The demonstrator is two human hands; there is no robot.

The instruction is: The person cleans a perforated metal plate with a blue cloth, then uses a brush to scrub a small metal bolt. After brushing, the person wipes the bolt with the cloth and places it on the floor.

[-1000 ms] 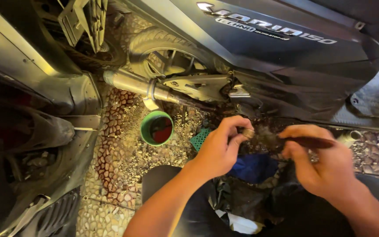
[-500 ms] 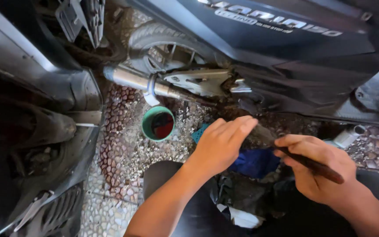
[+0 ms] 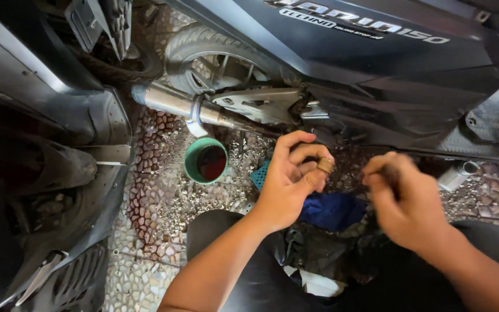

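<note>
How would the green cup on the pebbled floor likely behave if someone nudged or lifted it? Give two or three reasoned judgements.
The green cup stands upright, holding dark liquid, so a nudge would probably slosh or spill it. The pebbled floor is uneven, so it may rock or tip rather than slide. It looks like small, thin plastic, so probably light and slightly flexible when gripped.

The left hand [image 3: 290, 182] now pinches a small brown part [image 3: 325, 166]; the right hand [image 3: 408, 199] has drawn closer, its dark tool no longer showing.
</note>
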